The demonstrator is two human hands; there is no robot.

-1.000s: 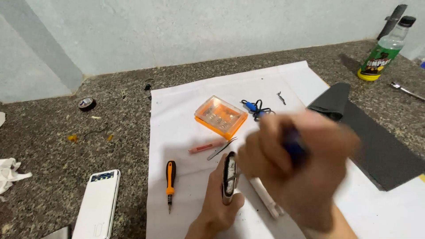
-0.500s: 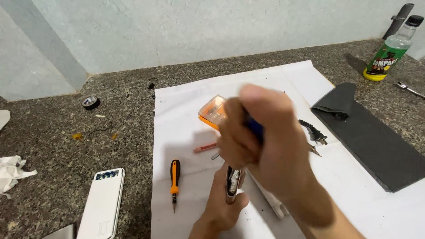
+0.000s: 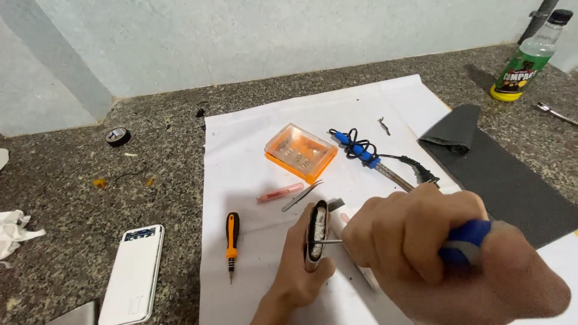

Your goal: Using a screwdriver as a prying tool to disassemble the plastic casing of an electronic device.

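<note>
Head view: a person's two bare hands at work over a white sheet, listed from largest item to smallest.
Work surface: speckled dark granite counter (image 3: 72, 180) under a white paper sheet (image 3: 253, 138).
Dark mat: black folded rubber mat (image 3: 512, 180) at the right, well apart from the hands.
Right hand (image 3: 445, 253): fist closed around the blue-handled screwdriver (image 3: 463, 244); its thin metal shaft runs leftward into the held device.
Left hand (image 3: 301, 271): fingers wrapped from below around the small silver oval device (image 3: 317, 235), standing it on edge, long axis pointing away from the person, open side facing right.
Key relation: device lies just left of the right fist, shaft crossing its long axis; tip inside the opening, contact point hidden.
White power bank (image 3: 132, 274): flat, far left.
Orange clear-lidded bit case (image 3: 300, 150): beyond the hands.
Blue-handled soldering iron (image 3: 367, 156): beside the case.
Orange-and-black small screwdriver (image 3: 232, 238): left of the left hand.
Metal tweezers (image 3: 301, 195): near a pink tube (image 3: 280, 192).
</note>
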